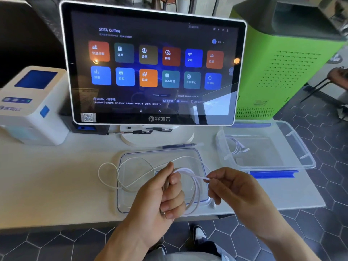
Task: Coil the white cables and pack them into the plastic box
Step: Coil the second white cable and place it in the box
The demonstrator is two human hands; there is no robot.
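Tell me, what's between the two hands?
A loop of white cable runs from the left hand to the right hand, in the head view.

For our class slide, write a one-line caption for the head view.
Left hand and right hand coil a white cable above the lid.

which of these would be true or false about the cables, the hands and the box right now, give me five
1. The left hand holds a coiled bunch of white cable. True.
2. The right hand is flat on the table, holding nothing. False: it pinches a strand of the cable near the coil.
3. The plastic box on the right already has a white cable in it. True.
4. The box lid is snapped onto the box. False: it lies on the table under the hands, apart from the box.
5. All the cable is gathered in the grip. False: a loose loop still lies on the table and lid.
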